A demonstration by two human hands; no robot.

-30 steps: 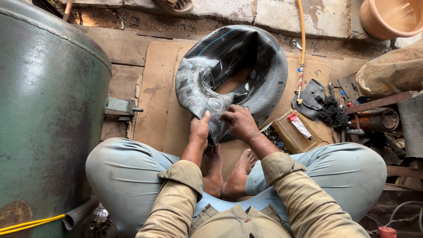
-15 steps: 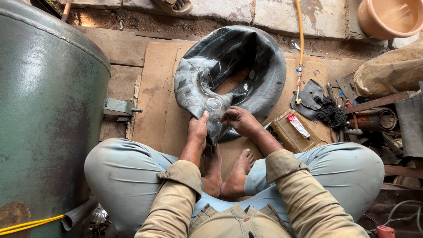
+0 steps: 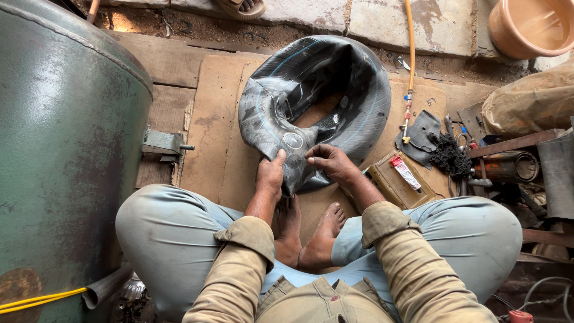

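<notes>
A black rubber inner tube (image 3: pixel 317 101) lies slack and folded on a brown board (image 3: pixel 209 125), directly ahead of the seated person's bare feet (image 3: pixel 308 230). On the tube's near fold sits a round patch (image 3: pixel 292 141). The left hand (image 3: pixel 270 174) grips the near edge of the tube just left of the patch, fingers curled around the rubber and thumb pointing up at it. The right hand (image 3: pixel 332 162) is closed over the tube just right of the patch, fingertips pressing the fold. Right of the tube lie a small tube of adhesive (image 3: pixel 405 173) on a flat box (image 3: pixel 391 186), a dark rubber scrap (image 3: pixel 420 133) and an orange hose (image 3: pixel 409 66). Left of the tube stands a large green tank (image 3: pixel 60 149).
</notes>
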